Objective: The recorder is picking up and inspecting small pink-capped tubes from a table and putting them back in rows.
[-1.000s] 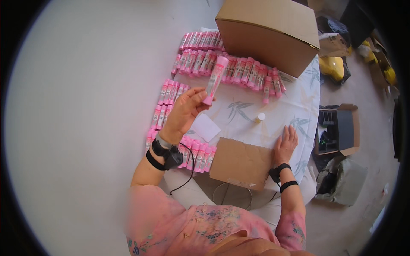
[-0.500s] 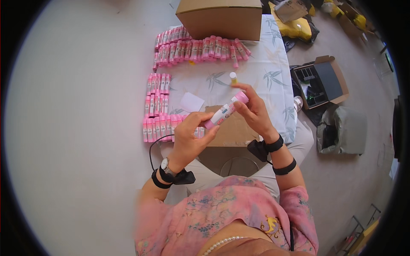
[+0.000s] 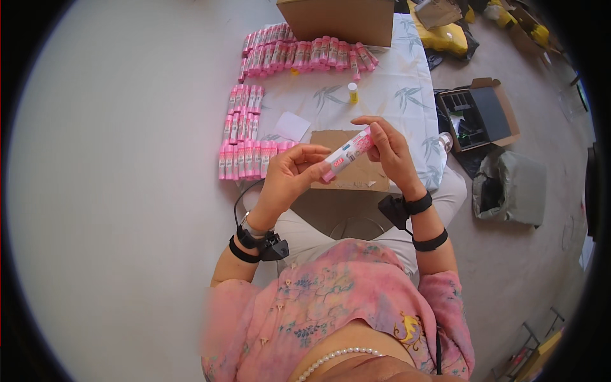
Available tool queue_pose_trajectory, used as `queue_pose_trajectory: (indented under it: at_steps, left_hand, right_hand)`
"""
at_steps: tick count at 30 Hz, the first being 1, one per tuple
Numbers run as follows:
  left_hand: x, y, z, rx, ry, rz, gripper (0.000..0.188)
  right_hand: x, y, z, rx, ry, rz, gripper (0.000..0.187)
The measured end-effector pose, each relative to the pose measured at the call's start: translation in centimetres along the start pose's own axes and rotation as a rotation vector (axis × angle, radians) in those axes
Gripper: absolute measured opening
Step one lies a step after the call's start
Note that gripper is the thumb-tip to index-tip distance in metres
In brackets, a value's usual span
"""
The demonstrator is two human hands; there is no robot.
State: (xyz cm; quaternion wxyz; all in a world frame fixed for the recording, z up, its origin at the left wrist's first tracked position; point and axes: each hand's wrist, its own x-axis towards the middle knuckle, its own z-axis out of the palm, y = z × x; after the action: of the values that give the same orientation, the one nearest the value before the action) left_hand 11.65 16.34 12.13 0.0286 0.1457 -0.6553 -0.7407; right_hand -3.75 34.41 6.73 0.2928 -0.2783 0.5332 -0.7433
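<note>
Between my two hands, above the near table edge, a pink-and-white glue stick (image 3: pixel 347 156) is held at a slant. Its lower end is in the thumb and fingers of my left hand (image 3: pixel 294 173). My right hand (image 3: pixel 394 151) pinches the upper end, the thumb lying over it and the index finger stretched out past it. Beyond that finger a small yellow bottle with a white cap (image 3: pixel 353 93) stands on the table. Under the glue stick lies a flat piece of brown cardboard (image 3: pixel 363 181). A white piece of paper (image 3: pixel 293 126) rests to its left.
Several rows of similar glue sticks (image 3: pixel 245 159) line the table's left side, with more along the back (image 3: pixel 312 54). A large cardboard box (image 3: pixel 344 22) stands behind them on the patterned tablecloth (image 3: pixel 407 137). Right of the table, an open box (image 3: pixel 487 118) and a grey bin (image 3: pixel 515 188) are on the floor.
The whole table sits higher in the picture, as the view has shifted. My right thumb now covers the glue stick's upper end, which showed more before. Both hands still hold it.
</note>
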Motion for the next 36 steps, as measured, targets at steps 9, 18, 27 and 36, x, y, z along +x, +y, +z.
queue_pose_trajectory:
  at_steps: [9, 18, 27, 36]
  left_hand:
    - [-1.1, -0.8, -0.1, 0.018, 0.075, 0.085, 0.032]
    - [-0.8, -1.3, -0.8, 0.048, 0.09, 0.053, 0.035]
    - [1.5, -2.5, -3.3, -0.084, 0.081, -0.074, 0.037]
    - [4.7, -3.1, -5.0, -0.194, 0.02, -0.269, 0.038]
  right_hand:
    - [-0.4, 1.6, 0.8, 0.049, 0.107, 0.077, 0.035]
    - [-0.4, 2.2, 0.3, 0.049, 0.027, 0.17, 0.042]
    - [1.4, 2.9, -0.4, 0.095, -0.047, 0.189, 0.041]
    - [3.7, 5.5, -1.7, 0.11, -0.016, 0.285, 0.04]
